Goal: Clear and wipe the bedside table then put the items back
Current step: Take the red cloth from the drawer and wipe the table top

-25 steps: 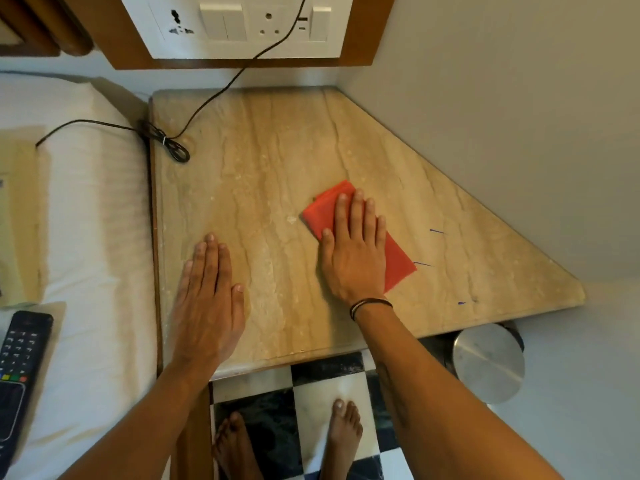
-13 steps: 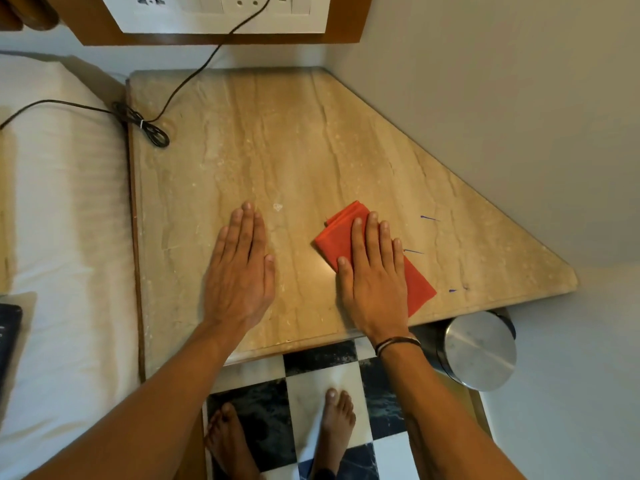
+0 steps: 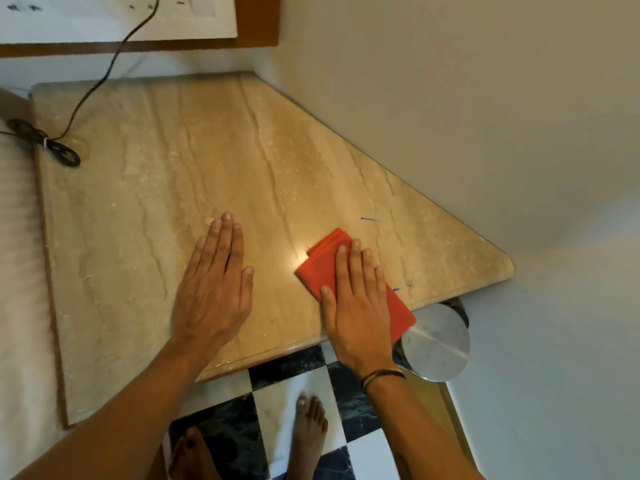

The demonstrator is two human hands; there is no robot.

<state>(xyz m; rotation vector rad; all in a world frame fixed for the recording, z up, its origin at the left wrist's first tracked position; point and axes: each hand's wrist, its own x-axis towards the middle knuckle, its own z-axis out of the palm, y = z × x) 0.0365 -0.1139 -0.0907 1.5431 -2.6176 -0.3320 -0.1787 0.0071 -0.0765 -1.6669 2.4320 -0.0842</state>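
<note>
The bedside table (image 3: 145, 188) has a beige marble top cut at an angle along the right wall. A folded red cloth (image 3: 320, 268) lies near its front right edge, one corner hanging over the rim. My right hand (image 3: 356, 306) presses flat on the cloth, fingers together and pointing away from me. Flat on the bare marble a little to the left rests my left hand (image 3: 214, 292), palm down, holding nothing.
A black cable (image 3: 104, 74) runs from the wall socket panel (image 3: 114, 15) to a tied coil (image 3: 59, 150) at the table's back left corner. White bed linen (image 3: 20, 289) borders the left side. A round steel bin lid (image 3: 436, 341) sits below the front right corner. Checkered floor and bare feet show below.
My right hand has slid the red cloth toward the front right edge of the table. My left hand has shifted right across the marble. The view has panned right, losing the remote.
</note>
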